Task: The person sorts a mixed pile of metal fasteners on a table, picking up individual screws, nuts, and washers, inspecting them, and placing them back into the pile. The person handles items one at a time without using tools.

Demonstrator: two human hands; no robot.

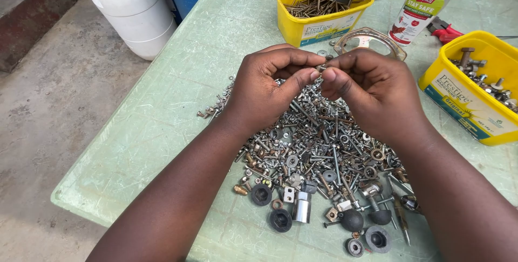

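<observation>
The left hand (264, 87) and right hand (372, 89) meet fingertip to fingertip, both pinched on one small metal fastener (322, 68) that shows only as a glint between the thumbs; its kind cannot be told. Directly beneath, at six o'clock, spreads a heap of screws, bolts and washers (318, 159) on the pale green table (162, 127). At twelve o'clock stands a yellow tub of screws (318, 11), at three o'clock another yellow tub (475, 92), and at one o'clock a clear bottle (421, 6).
</observation>
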